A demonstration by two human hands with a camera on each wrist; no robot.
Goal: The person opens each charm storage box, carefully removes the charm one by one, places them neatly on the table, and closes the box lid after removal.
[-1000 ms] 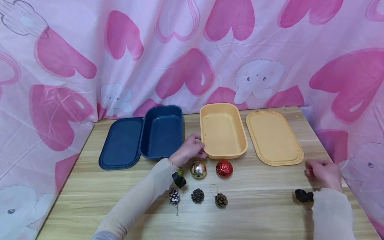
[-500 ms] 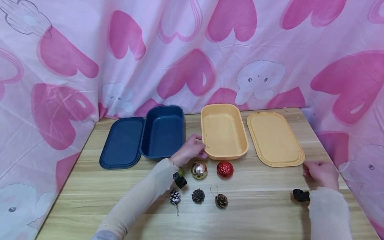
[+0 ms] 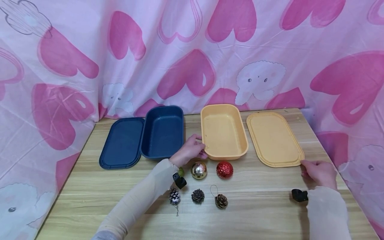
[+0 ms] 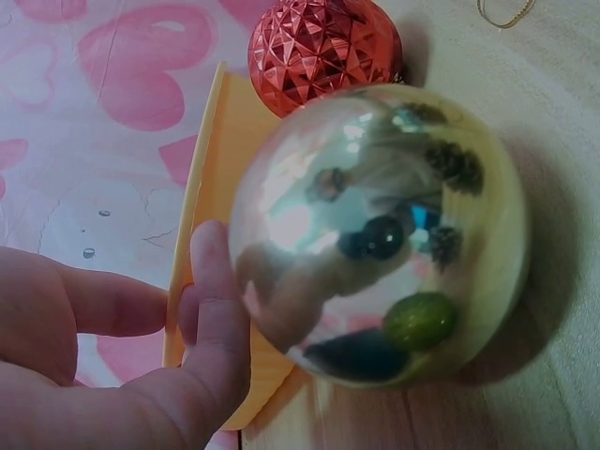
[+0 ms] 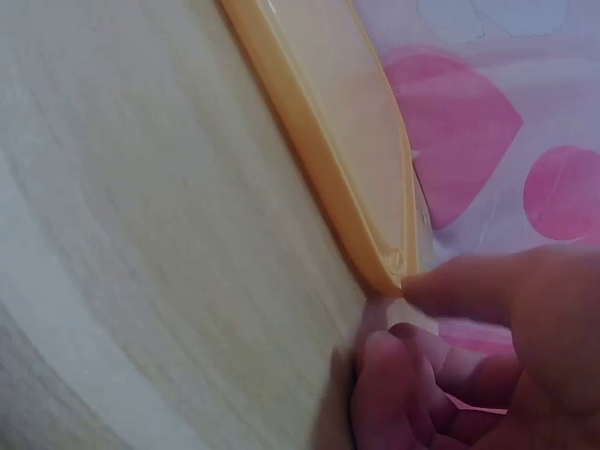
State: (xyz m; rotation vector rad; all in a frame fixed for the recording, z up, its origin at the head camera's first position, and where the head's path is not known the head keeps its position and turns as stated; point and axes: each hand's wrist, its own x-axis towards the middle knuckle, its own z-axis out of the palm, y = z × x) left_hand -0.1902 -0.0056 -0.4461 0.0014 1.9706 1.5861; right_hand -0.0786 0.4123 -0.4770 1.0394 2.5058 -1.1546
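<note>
My left hand pinches the near left wall of the yellow box. In the left wrist view its fingers lie along that wall, behind a shiny gold ball. My right hand is at the near right corner of the yellow lid. In the right wrist view one fingertip meets the corner of the lid and the other fingers are curled below it. Whether they grip the lid, I cannot tell. A red faceted ball lies in front of the yellow box.
A navy box and its navy lid are at the back left. Nearer lie a frosted pinecone, a dark pinecone and a brown pinecone with a string loop. A green ball is mostly hidden by my left wrist.
My right hand has moved left and slightly forward, from beside the yellow lid to its near right corner. My left hand has stayed on the yellow box.
</note>
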